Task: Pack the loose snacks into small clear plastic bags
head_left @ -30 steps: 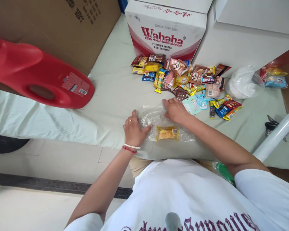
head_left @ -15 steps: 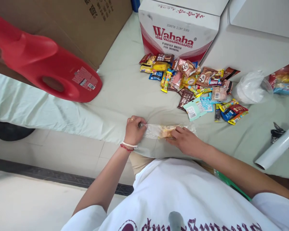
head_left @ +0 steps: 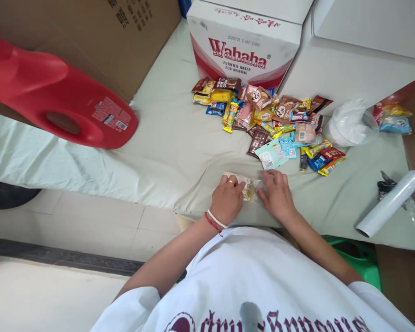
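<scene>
A small yellow snack packet (head_left: pixel 248 188) wrapped in clear plastic film lies near the front edge of a pale green cloth-covered table (head_left: pixel 166 138). My left hand (head_left: pixel 226 198), with a ring and bead bracelets, presses down on the packet's left end, fingers curled over the film. On the packet's right end rests my right hand (head_left: pixel 277 193), its fingers pinching the film. Only a short middle part of the packet shows between the hands.
A heap of several wrapped snacks (head_left: pixel 266 122) lies beyond the hands, before a Wahaha water carton (head_left: pixel 244 44). A red plastic jug (head_left: pixel 55 99) lies at left by a brown carton (head_left: pixel 100 37). A film roll (head_left: pixel 389 205), keys (head_left: pixel 383 184) and white bag (head_left: pixel 349 122) sit right.
The film was spread wide around the packet; it is now folded tight. My left hand has moved right onto the packet, and both hands have closed in on it.
</scene>
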`<state>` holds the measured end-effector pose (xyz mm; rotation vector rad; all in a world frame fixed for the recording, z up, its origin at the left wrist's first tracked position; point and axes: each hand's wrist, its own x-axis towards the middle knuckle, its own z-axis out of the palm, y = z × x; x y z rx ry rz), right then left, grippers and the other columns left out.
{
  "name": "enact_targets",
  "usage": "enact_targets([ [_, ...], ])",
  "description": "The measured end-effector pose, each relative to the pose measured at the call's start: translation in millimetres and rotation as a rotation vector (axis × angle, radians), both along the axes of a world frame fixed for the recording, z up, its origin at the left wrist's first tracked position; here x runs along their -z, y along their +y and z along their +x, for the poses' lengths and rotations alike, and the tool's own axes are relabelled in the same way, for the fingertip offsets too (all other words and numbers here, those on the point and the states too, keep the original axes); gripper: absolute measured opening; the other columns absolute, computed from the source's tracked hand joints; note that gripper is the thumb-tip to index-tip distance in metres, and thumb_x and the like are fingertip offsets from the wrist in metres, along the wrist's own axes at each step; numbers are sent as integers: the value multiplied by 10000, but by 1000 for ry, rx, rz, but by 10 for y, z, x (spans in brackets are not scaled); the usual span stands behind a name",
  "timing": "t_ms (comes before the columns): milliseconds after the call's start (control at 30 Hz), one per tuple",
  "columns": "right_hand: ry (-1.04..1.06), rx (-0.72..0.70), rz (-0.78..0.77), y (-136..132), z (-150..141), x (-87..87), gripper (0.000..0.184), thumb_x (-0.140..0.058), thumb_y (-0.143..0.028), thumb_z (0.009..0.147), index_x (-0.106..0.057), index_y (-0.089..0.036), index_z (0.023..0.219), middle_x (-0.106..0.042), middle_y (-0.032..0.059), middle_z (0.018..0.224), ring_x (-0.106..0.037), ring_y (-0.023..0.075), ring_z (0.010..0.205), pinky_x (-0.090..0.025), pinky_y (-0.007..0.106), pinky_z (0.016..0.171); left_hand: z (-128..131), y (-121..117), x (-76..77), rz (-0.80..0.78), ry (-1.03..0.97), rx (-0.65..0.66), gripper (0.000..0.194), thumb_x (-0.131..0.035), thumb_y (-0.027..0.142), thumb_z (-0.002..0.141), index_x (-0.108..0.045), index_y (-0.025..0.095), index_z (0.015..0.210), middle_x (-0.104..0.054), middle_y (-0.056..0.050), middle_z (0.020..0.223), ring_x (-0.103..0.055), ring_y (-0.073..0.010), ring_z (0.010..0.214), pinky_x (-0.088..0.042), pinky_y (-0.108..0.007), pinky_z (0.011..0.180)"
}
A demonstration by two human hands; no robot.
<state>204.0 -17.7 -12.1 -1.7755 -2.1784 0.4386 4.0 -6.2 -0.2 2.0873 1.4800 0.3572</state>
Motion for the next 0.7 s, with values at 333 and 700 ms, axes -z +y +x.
enact_targets([
  [333, 266, -65, -236, 180, -435, -211, 201, -469, -202, 982, -651, -209, 1068, -669, 76, 943, -617, 225, 828, -481, 342, 761, -48, 43, 120, -50, 53, -310, 652, -639, 355, 899, -466, 105, 1475, -624, -215, 1224, -612, -358, 1169, -514, -514, 965],
  [700, 1368, 422, -398, -211, -84, -86, 441, -817, -548, 792, -578, -255, 1020, -687, 12, 978, -650, 190, 898, -546, 314, 811, 244, -247, -205, 26, -792, 246, 749, -582, 199, 893, -292, 271, 1580, -527, -158, 1469, -512, -306, 1405, -448, -537, 1175],
])
